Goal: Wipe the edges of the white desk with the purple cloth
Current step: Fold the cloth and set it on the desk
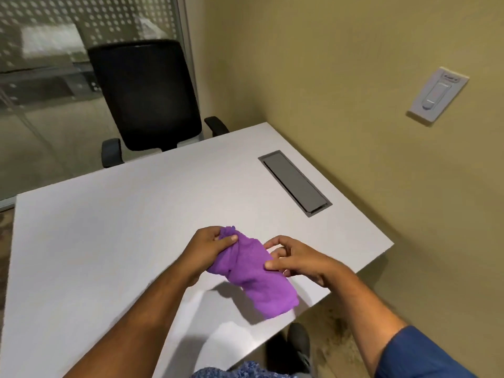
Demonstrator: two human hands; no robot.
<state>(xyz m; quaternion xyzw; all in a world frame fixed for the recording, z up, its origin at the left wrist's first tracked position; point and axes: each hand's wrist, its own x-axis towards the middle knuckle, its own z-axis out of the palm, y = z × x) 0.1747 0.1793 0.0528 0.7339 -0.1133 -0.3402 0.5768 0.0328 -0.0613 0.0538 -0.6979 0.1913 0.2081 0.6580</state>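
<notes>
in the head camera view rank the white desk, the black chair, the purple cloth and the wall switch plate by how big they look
1. white desk
2. black chair
3. purple cloth, though it is close to the camera, which inflates it
4. wall switch plate

Single head-worn view, looking forward and down, close over white desk (109, 241)

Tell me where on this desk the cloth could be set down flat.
The white desk is bare left of the left hand, towards the black chair. It is crowded only under the purple cloth and right hand, and at the grey cable hatch.
</notes>
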